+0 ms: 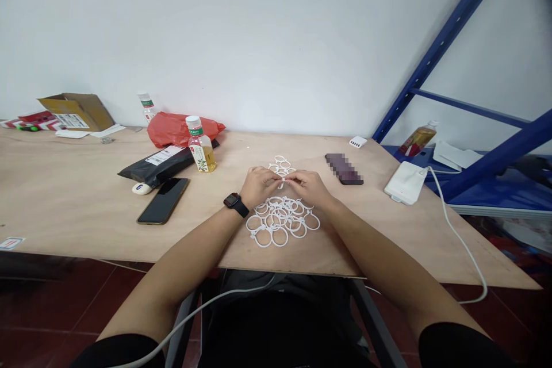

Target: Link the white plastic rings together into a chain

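Note:
Above the wooden table, my left hand [260, 184] and my right hand [309, 186] meet, fingertips pinched together on a small white plastic ring [282, 180]. My fingers cover part of that ring, so its fastening cannot be made out. A loose pile of white rings [285, 219], each with a small knob or clasp, lies on the table between my wrists, nearer to my body. Just beyond my fingertips is a smaller group of white rings [280, 157]. A black watch is on my left wrist.
Left of my arms are a phone [163, 201], a black parcel [157, 165], a drink bottle [200, 146] and a red bag [170, 128]. On the right lie a dark pixelated phone [344, 169] and a white power bank [405, 182] with a cable. A blue metal frame [435, 49] stands right.

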### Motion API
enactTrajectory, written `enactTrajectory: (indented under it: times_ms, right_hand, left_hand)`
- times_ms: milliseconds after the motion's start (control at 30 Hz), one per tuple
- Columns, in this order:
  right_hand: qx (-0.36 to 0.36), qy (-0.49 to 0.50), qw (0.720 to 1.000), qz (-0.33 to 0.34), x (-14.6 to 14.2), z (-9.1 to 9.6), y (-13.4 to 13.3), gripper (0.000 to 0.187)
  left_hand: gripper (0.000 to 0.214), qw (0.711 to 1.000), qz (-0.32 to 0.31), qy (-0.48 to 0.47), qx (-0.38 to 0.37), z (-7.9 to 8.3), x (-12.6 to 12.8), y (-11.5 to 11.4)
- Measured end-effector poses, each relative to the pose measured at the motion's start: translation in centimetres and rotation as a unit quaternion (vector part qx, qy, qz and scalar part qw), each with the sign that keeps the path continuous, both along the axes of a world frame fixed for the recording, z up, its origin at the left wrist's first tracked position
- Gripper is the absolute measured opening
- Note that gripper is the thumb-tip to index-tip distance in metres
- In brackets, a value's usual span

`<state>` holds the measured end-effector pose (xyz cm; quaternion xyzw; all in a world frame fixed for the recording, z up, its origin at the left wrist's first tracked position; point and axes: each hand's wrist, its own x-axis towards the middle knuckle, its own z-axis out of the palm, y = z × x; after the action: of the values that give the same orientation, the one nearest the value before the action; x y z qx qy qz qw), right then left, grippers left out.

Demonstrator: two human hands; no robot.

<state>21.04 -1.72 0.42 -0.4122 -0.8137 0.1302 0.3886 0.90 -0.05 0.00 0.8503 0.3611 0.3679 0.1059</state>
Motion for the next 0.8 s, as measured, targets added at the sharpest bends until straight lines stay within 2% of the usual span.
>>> enactTrajectory:
  times_ms: [333, 500, 633, 800]
  right_hand:
    - [0.088, 0.009, 0.995, -0.048, -1.4, -0.4, -0.3, 0.023]
    - [0.141, -0.071, 0.983, -0.092, -0.1, -0.3, 0.8, 0.024]
    - [0.122, -0.154, 0.972, -0.132, 0.5, -0.5, 1.4, 0.020]
    - [0.077, -0.184, 0.977, -0.075, -0.5, -1.0, 1.0, 0.017]
  left_hand:
    - [0.023, 0.998, 0.062, -0.024, 0.015, 0.5, 0.3, -0.7]
    - [0.023, 0.995, 0.094, -0.018, 0.014, 0.5, -0.2, 0.2]
    - [0.022, 0.992, 0.114, 0.056, -0.020, 0.8, -2.0, 1.4]
    - [0.019, 0.965, 0.151, 0.185, -0.112, 1.2, -5.2, 2.9]
